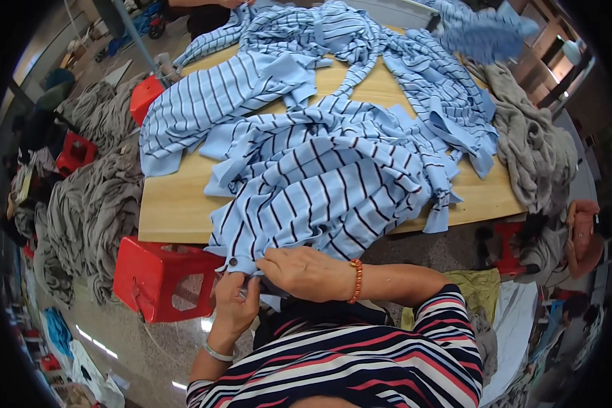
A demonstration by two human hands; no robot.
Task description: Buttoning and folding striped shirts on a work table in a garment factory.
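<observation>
A light blue knit garment with dark stripes (319, 197) lies bunched on the wooden table and hangs over its near edge. At its lower left corner, a dark round button (234, 261) shows on the plain blue band. My left hand (234, 306), with a pale bangle at the wrist, pinches the band from below, just under the button. My right hand (302, 273), with an orange bead bracelet, closes its fingertips on the same edge, right of the button. What lies between the fingertips is partly hidden by the hands.
More striped blue garments (231, 88) cover much of the wooden table (177, 207). A red plastic stool (163, 282) stands at the near left. Grey fabric heaps (92, 211) lie on the left, and grey cloth (534, 143) hangs at the right edge. Another person's arm (204, 3) reaches in at the far side.
</observation>
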